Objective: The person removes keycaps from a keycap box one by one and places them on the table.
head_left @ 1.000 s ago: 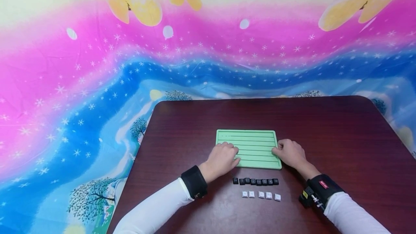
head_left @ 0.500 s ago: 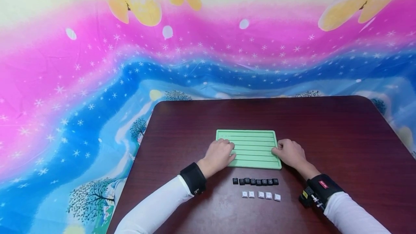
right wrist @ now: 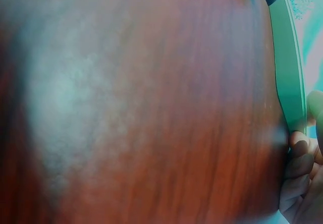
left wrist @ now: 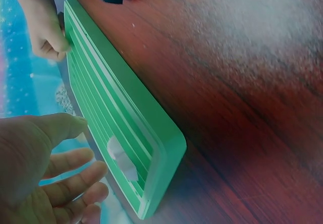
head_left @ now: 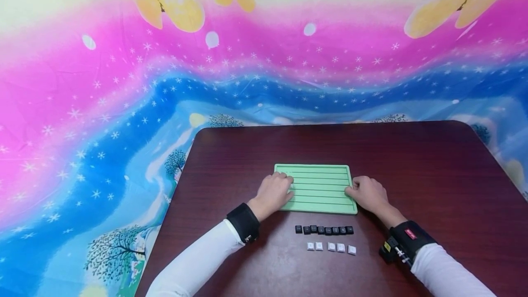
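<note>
A shallow green tray point(head_left: 319, 191) with ridged rows lies on the table. My left hand point(head_left: 271, 192) is over its left end; in the left wrist view the thumb and bent fingers stand apart with nothing between them. A few white keycaps point(left wrist: 122, 158) sit in a row of the tray near that hand. At the right edge, my right hand point(head_left: 370, 195) grips the tray's rim between thumb and curled fingers point(right wrist: 298, 166). Closer to me lie a line of several black keycaps point(head_left: 328, 231) and a line of several white keycaps point(head_left: 332, 247).
The dark red-brown wooden table point(head_left: 231, 159) has rounded far corners. Behind it hangs a colourful printed cloth point(head_left: 264, 68). Black bands point(head_left: 243, 222) with small cameras are strapped on both wrists over white sleeves point(head_left: 198, 260).
My left hand has slid leftward over the tray toward its left edge, uncovering more rows. The right hand, the tray and the loose keycaps have stayed in place.
</note>
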